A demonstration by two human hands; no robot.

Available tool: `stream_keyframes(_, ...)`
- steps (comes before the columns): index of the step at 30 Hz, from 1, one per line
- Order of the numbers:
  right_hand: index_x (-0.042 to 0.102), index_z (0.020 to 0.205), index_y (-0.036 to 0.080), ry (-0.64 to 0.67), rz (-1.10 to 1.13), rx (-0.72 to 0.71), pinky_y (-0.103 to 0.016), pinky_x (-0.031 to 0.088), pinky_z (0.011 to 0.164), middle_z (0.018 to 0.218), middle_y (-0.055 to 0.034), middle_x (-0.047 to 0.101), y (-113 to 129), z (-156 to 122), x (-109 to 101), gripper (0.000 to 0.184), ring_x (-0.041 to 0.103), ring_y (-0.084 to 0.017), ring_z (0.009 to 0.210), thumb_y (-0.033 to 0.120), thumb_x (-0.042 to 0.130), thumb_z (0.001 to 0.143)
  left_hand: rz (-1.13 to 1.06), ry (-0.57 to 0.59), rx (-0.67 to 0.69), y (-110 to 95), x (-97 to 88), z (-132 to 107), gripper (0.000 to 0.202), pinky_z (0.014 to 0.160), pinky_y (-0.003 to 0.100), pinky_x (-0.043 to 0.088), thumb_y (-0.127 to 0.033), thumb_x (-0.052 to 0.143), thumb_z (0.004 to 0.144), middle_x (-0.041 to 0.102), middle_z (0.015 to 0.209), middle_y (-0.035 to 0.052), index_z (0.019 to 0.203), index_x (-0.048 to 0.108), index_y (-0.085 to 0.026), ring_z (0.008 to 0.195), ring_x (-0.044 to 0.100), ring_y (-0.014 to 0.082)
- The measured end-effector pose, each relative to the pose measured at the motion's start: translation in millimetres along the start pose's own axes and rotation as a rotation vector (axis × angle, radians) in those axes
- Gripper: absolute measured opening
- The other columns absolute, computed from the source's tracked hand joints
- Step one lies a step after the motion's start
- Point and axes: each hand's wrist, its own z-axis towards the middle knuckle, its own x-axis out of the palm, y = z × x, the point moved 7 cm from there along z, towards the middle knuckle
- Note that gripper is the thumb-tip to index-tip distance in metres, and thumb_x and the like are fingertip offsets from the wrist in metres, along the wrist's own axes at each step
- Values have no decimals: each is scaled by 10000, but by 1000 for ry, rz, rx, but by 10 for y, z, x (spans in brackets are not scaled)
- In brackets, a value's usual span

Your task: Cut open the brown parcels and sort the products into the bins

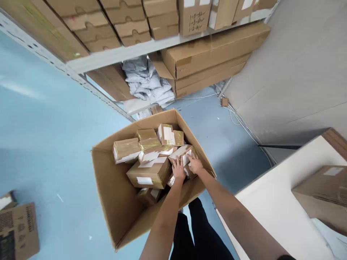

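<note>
A large open cardboard carton (108, 180) stands on the floor with several taped, white-labelled small boxes piled inside. Both of my hands reach into its right side. My left hand (178, 169) rests with fingers spread on the near edge of a small cardboard box (180, 151). Beside it, my right hand (195, 165) touches the labelled right part of that box, fingers stretched out and apart. Neither hand visibly wraps around anything. Left of my hands lies a bigger taped box (155, 175); a smaller box (149, 196) sits lower down, partly hidden.
Ahead, a metal shelf (130, 52) carries cardboard boxes and grey-white mailing bags (148, 81). On the right, a white table (273, 202) holds another carton (322, 191). Cables (244, 124) run along the wall. A printed carton (20, 231) lies at lower left on the blue floor.
</note>
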Motion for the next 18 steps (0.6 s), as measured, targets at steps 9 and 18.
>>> stream_keyframes(9, 146, 1717, 341, 119, -63, -16, -497, 306, 1258, 1798, -55, -53, 95, 240, 27, 1126, 104, -377, 1639, 48, 714, 790, -40, 31, -54, 294, -98, 348, 1141, 1190, 549, 391, -241, 749, 762, 295, 1724, 164, 1714, 119, -224, 1568, 210, 469)
stream_keyframes(18, 203, 1710, 279, 9, -227, -454, -595, 139, 1282, 1788, -157, 57, 1033, -107, -729, 1207, -16, -418, 1634, 172, 855, 700, -133, -122, 167, 876, -1526, -703, 1089, 1290, 518, 252, -226, 699, 712, 417, 1661, 123, 1683, 206, -222, 1534, 332, 371)
